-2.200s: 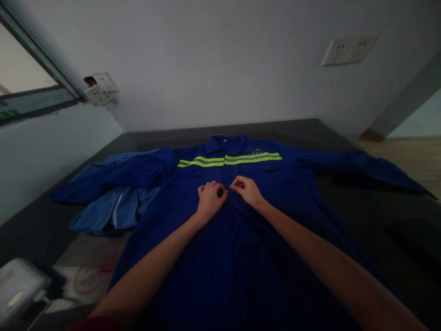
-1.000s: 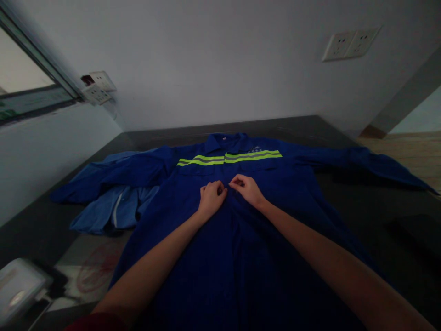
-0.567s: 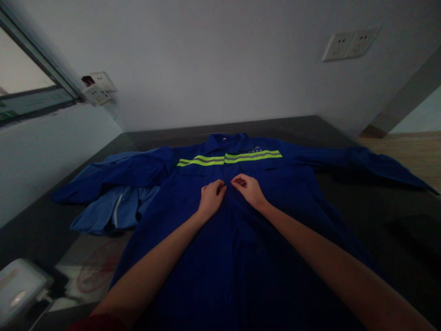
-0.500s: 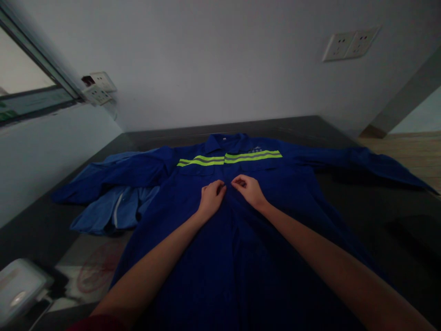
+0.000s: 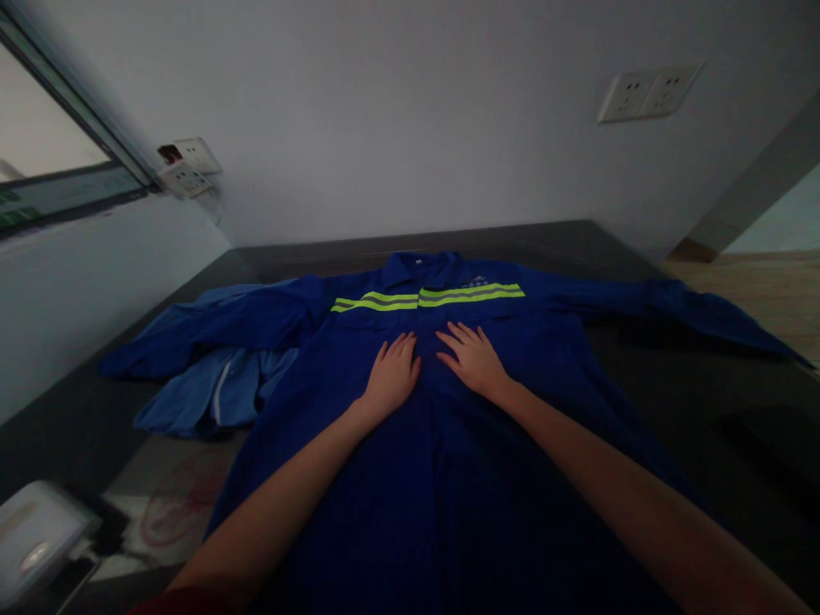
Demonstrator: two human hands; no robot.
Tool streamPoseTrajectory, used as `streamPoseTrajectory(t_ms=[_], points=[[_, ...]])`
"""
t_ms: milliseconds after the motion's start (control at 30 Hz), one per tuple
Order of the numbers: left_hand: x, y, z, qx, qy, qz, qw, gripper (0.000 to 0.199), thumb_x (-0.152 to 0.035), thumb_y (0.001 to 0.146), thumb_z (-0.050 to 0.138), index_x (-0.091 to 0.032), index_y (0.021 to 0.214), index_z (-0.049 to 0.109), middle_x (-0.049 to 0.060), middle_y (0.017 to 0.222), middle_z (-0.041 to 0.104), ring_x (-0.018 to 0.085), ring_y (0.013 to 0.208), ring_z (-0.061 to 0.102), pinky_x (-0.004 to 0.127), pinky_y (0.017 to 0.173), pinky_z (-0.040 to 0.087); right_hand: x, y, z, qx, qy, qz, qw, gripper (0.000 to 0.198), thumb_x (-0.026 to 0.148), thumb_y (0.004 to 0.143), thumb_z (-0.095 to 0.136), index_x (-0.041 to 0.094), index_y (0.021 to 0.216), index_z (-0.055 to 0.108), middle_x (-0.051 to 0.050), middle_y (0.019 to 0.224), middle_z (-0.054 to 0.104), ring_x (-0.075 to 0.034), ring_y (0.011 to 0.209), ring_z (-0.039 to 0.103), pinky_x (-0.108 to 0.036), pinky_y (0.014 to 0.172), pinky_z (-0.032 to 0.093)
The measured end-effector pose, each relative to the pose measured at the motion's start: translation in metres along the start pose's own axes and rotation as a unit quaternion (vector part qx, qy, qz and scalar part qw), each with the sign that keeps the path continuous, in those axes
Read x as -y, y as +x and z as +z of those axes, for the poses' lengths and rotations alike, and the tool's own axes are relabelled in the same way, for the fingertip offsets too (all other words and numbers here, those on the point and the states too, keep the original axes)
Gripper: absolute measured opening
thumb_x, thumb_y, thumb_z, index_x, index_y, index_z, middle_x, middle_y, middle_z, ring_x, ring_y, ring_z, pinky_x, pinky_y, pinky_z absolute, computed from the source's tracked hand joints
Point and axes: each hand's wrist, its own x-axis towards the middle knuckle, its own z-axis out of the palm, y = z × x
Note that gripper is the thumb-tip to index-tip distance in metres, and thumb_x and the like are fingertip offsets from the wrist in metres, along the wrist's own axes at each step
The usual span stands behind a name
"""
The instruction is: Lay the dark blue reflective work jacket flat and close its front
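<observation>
A dark blue work jacket (image 5: 359, 461) lies spread on a dark table, collar away from me and sleeves stretched to both sides. Yellow-green reflective strips (image 5: 471, 294) cross its chest. My left hand (image 5: 393, 373) rests flat on the cloth just left of the front opening, fingers extended. Right of that opening, my right hand (image 5: 475, 360) also lies palm down, its fingers spread. Both hands are below the reflective strips and hold nothing. The jacket's lower part is very dark, so its details are hard to make out.
A lighter blue garment (image 5: 192, 397) lies partly under the left sleeve. At the lower left stands a white device (image 5: 42, 534) beside a sheet with a reddish round mark (image 5: 185, 500). A dark object (image 5: 778, 444) is on the right. Wall sockets (image 5: 650, 92) are behind the table (image 5: 531, 235).
Both hands were pinched at the jacket's front opening. Their fingers have since spread out and now lie flat on the cloth, on either side of the opening.
</observation>
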Motion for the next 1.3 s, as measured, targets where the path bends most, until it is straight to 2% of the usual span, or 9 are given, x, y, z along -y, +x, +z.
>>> streamPoseTrajectory(t_ms=[100, 333, 567, 700, 833, 933, 1033, 1100, 1300], points=[[-0.001, -0.002, -0.001, 0.018, 0.021, -0.008, 1.000, 0.045, -0.029, 0.095, 0.034, -0.015, 0.138, 0.037, 0.011, 0.148, 0.038, 0.022, 0.139, 0.029, 0.045, 0.114, 0.021, -0.007, -0.003, 0.000, 0.035, -0.026, 0.002, 0.999, 0.046, 0.040, 0.093, 0.045, 0.023, 0.136, 0.049, -0.012, 0.145, 0.041, -0.032, 0.135, 0.034, -0.058, 0.108, 0.024], [-0.001, -0.003, 0.000, 0.019, 0.034, -0.009, 0.999, 0.052, -0.041, 0.095, 0.032, -0.016, 0.141, 0.036, 0.010, 0.150, 0.033, 0.023, 0.141, 0.026, 0.046, 0.115, 0.019, -0.013, -0.006, -0.001, 0.044, -0.034, 0.002, 0.998, 0.048, 0.043, 0.094, 0.042, 0.027, 0.140, 0.043, -0.010, 0.148, 0.037, -0.031, 0.137, 0.030, -0.058, 0.108, 0.025], [0.001, -0.002, 0.000, -0.004, 0.010, 0.001, 1.000, 0.048, -0.040, 0.094, 0.037, -0.018, 0.138, 0.040, 0.011, 0.147, 0.039, 0.024, 0.139, 0.029, 0.048, 0.114, 0.021, -0.015, -0.009, -0.005, 0.018, -0.024, -0.007, 1.000, 0.043, 0.035, 0.094, 0.044, 0.018, 0.132, 0.053, -0.014, 0.141, 0.046, -0.029, 0.133, 0.037, -0.052, 0.108, 0.029], [0.002, -0.007, -0.005, -0.019, -0.011, 0.030, 0.999, 0.044, -0.031, 0.093, 0.041, -0.016, 0.135, 0.042, 0.012, 0.139, 0.048, 0.024, 0.132, 0.039, 0.048, 0.111, 0.025, -0.004, -0.022, -0.022, -0.012, -0.032, -0.054, 0.998, 0.032, 0.027, 0.092, 0.046, 0.015, 0.119, 0.061, -0.014, 0.129, 0.057, -0.026, 0.124, 0.045, -0.045, 0.105, 0.033], [-0.001, -0.020, -0.024, -0.056, -0.048, 0.064, 0.995, 0.041, -0.022, 0.089, 0.048, -0.017, 0.130, 0.046, 0.011, 0.127, 0.056, 0.023, 0.119, 0.050, 0.042, 0.104, 0.036, 0.028, -0.044, -0.051, -0.024, -0.010, -0.070, 0.997, 0.021, 0.023, 0.091, 0.048, 0.016, 0.106, 0.061, -0.009, 0.109, 0.063, -0.022, 0.105, 0.054, -0.034, 0.093, 0.042], [-0.011, -0.036, -0.042, -0.037, -0.104, 0.070, 0.991, 0.027, -0.020, 0.088, 0.047, -0.019, 0.113, 0.055, 0.007, 0.106, 0.063, 0.019, 0.099, 0.059, 0.033, 0.089, 0.046, 0.060, -0.061, -0.067, 0.017, -0.016, -0.050, 0.998, 0.014, 0.029, 0.091, 0.050, 0.018, 0.095, 0.058, -0.006, 0.095, 0.065, -0.019, 0.092, 0.057, -0.029, 0.080, 0.044], [-0.025, -0.055, -0.052, 0.032, -0.116, 0.048, 0.992, 0.016, -0.022, 0.088, 0.047, -0.021, 0.099, 0.058, 0.002, 0.089, 0.064, 0.016, 0.080, 0.061, 0.028, 0.074, 0.047, 0.089, -0.075, -0.073, 0.101, -0.081, -0.028, 0.991, 0.031, 0.047, 0.089, 0.051, 0.017, 0.099, 0.056, -0.009, 0.093, 0.065, -0.022, 0.086, 0.060, -0.030, 0.068, 0.045], [-0.033, -0.068, -0.052, 0.078, -0.085, 0.032, 0.993, 0.014, -0.025, 0.087, 0.050, -0.022, 0.098, 0.058, 0.001, 0.088, 0.064, 0.016, 0.075, 0.060, 0.026, 0.066, 0.046, 0.100, -0.083, -0.072, 0.144, -0.135, -0.014, 0.980, 0.039, 0.050, 0.087, 0.053, 0.016, 0.105, 0.054, -0.012, 0.096, 0.066, -0.025, 0.087, 0.062, -0.031, 0.065, 0.045], [-0.037, -0.095, -0.044, 0.083, 0.017, 0.026, 0.996, 0.017, -0.032, 0.088, 0.050, -0.021, 0.100, 0.054, 0.004, 0.095, 0.063, 0.019, 0.081, 0.061, 0.027, 0.066, 0.045, 0.101, -0.100, -0.082, 0.193, -0.173, 0.028, 0.965, 0.028, 0.019, 0.085, 0.048, 0.015, 0.113, 0.051, -0.011, 0.094, 0.068, -0.026, 0.084, 0.065, -0.031, 0.060, 0.043]])
